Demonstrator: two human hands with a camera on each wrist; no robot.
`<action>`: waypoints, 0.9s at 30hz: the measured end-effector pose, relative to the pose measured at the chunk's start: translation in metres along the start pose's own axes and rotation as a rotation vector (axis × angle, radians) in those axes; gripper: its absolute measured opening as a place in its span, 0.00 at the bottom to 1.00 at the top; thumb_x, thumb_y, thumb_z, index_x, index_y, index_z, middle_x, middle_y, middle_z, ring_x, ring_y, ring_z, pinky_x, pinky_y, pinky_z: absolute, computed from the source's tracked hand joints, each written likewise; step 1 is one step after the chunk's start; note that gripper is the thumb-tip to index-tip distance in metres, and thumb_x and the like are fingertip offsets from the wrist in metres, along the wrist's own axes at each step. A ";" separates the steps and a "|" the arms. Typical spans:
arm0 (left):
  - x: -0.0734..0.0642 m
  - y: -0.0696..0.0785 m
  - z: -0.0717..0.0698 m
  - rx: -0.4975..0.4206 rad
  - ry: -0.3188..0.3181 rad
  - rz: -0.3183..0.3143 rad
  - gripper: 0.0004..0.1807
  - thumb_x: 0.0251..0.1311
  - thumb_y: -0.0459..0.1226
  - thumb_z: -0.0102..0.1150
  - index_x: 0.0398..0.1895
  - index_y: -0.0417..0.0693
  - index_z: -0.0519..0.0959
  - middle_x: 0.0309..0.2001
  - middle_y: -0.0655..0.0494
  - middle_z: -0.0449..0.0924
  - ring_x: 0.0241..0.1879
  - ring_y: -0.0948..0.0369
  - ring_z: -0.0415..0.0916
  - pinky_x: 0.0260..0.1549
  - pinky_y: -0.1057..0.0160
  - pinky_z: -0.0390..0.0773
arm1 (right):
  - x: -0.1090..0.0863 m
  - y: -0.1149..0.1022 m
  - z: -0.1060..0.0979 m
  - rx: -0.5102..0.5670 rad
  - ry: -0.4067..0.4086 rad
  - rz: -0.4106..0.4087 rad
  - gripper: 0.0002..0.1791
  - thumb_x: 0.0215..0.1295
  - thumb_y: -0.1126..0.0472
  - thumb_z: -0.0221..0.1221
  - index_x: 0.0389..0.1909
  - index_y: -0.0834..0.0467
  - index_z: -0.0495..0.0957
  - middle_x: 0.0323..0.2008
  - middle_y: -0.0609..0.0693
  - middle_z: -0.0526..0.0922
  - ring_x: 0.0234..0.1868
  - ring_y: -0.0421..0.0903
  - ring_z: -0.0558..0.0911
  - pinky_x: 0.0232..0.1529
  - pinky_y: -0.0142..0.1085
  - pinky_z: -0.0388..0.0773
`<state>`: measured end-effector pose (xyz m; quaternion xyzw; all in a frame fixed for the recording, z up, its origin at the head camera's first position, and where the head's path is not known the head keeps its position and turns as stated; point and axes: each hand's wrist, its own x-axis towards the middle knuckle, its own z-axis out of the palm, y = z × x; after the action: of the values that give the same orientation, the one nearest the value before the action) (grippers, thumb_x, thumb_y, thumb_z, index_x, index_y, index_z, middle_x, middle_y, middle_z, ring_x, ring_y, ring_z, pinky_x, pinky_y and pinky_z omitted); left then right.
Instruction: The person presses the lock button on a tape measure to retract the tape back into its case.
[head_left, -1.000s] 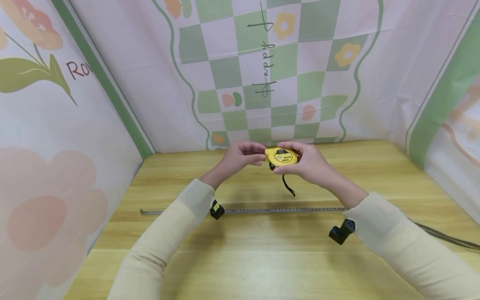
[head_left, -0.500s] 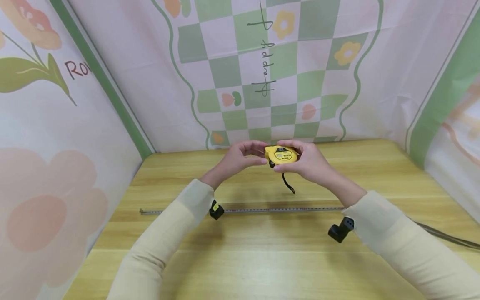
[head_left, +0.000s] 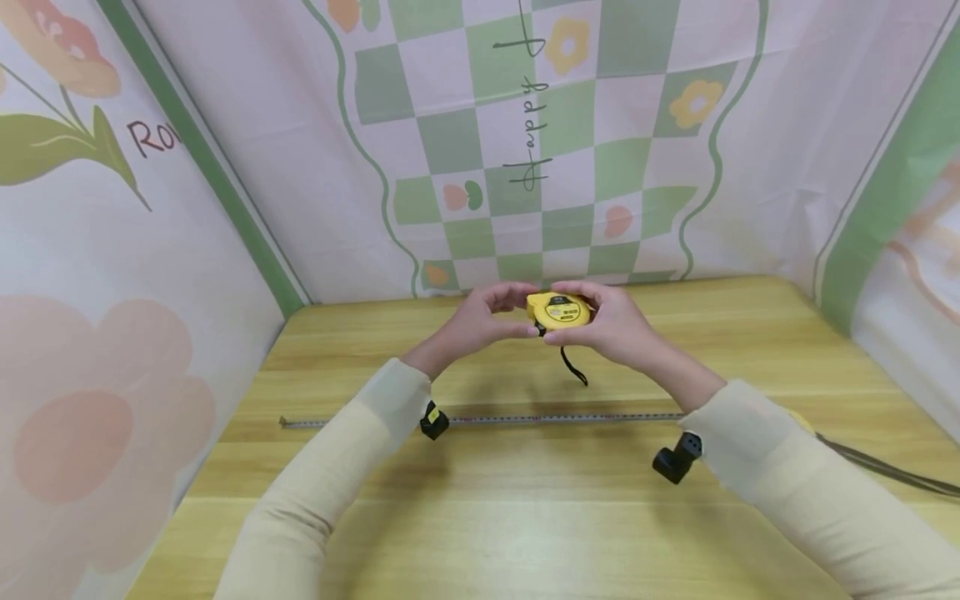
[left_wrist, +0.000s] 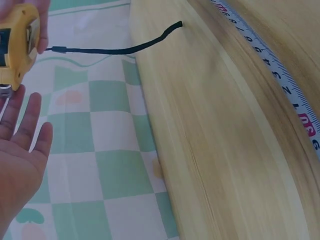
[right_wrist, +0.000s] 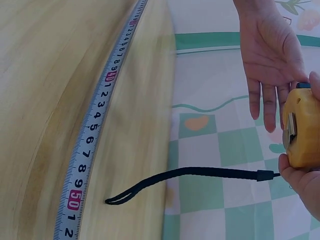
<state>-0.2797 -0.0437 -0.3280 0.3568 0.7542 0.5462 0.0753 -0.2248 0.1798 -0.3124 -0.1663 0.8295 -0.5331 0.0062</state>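
A yellow tape measure (head_left: 564, 311) with a round black-printed label is held above the far part of the table; my right hand (head_left: 621, 325) grips its right side between thumb and fingers. My left hand (head_left: 483, 319) meets the front end of the case, thumb tip by the black part there. In the left wrist view its fingers (left_wrist: 27, 120) reach out fairly straight beside the small metal hook (left_wrist: 5, 91). From the case hangs a black wrist strap (right_wrist: 200, 172). A second, extended measuring blade (head_left: 555, 419) lies across the table, passing behind my right forearm.
The wooden table (head_left: 495, 517) meets a patterned cloth wall (head_left: 517, 150) at its far edge. A yellow edge (head_left: 801, 419) shows behind my right sleeve, and a dark strap (head_left: 892, 472) runs off to the right. Wrist cameras hang under both cuffs.
The tape measure and right hand have shifted slightly left. The left thumb has come down to the black part at the case's front. More yellow shows behind the right sleeve.
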 end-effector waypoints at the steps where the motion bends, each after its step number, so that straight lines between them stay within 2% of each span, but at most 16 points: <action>1: 0.000 0.000 0.000 0.011 0.001 -0.008 0.30 0.53 0.36 0.72 0.61 0.45 0.74 0.51 0.56 0.80 0.52 0.61 0.75 0.56 0.62 0.71 | 0.000 0.000 0.000 0.003 -0.001 0.002 0.43 0.49 0.53 0.75 0.67 0.58 0.68 0.58 0.56 0.73 0.52 0.51 0.76 0.44 0.32 0.79; 6: -0.001 -0.001 0.000 0.040 0.003 -0.047 0.31 0.52 0.40 0.74 0.61 0.50 0.75 0.52 0.59 0.79 0.56 0.62 0.72 0.59 0.56 0.68 | 0.001 0.003 0.002 0.004 -0.018 0.003 0.44 0.49 0.53 0.75 0.67 0.58 0.68 0.59 0.55 0.73 0.53 0.51 0.76 0.45 0.31 0.79; 13: -0.001 -0.003 0.000 0.061 0.010 -0.062 0.31 0.50 0.41 0.75 0.59 0.51 0.76 0.52 0.62 0.79 0.58 0.63 0.70 0.62 0.48 0.64 | 0.004 0.005 0.005 -0.027 -0.030 0.000 0.43 0.49 0.53 0.75 0.67 0.57 0.68 0.59 0.56 0.73 0.52 0.51 0.76 0.44 0.32 0.79; 20: 0.000 -0.004 -0.001 0.069 0.017 -0.073 0.30 0.49 0.40 0.75 0.58 0.50 0.77 0.51 0.63 0.78 0.58 0.62 0.70 0.63 0.46 0.61 | 0.009 0.009 0.007 -0.043 -0.030 0.004 0.45 0.48 0.50 0.76 0.67 0.57 0.68 0.59 0.56 0.73 0.51 0.51 0.76 0.44 0.33 0.79; 27: 0.001 -0.008 -0.002 0.142 0.024 -0.081 0.29 0.49 0.41 0.76 0.57 0.51 0.78 0.50 0.65 0.79 0.59 0.62 0.70 0.63 0.44 0.60 | 0.013 0.013 0.010 -0.050 -0.031 0.018 0.45 0.47 0.50 0.76 0.66 0.57 0.68 0.58 0.56 0.74 0.51 0.51 0.76 0.45 0.35 0.78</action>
<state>-0.2850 -0.0457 -0.3339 0.3238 0.8058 0.4919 0.0627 -0.2387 0.1728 -0.3263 -0.1671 0.8439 -0.5093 0.0196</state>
